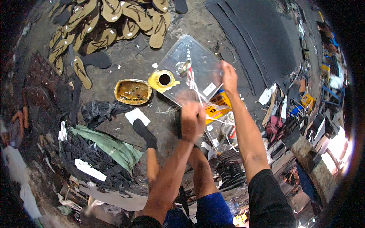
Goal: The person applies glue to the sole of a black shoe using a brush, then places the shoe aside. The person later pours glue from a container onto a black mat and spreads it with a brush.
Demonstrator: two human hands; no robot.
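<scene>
My knees in blue shorts sit closest, forearms running up from them. Left hand [193,121] is clenched in a fist round the white string [194,86], a bit blurred, so I can't tell how many strands it has. Right hand [228,77] is pinched on the far right edge of the clear jerrycan [190,70], steadying it. The can lies flat on the floor [133,60] just past my feet, string running from its metal cap [185,67] back to my fist.

I'd judge I'm mid-way thru tying or pulling the string at the cap. Next bit prob. needs steady tension w/ the left while the right keeps the can from sliding; the plastic looks slick.

Materials: can is thin see-thru plastic, squarish w/ rounded corners. A yellow funnel [164,79] touches its left edge; a shallow oval bowl [132,91], amber and glossy w/ sticky-looking stuff, sits just left of that. Tan rubber sandals [110,22] are heaped well beyond. Black foam sheets [258,38], matte and flat, lie top right. Floor is rough, stained concrete.
</scene>
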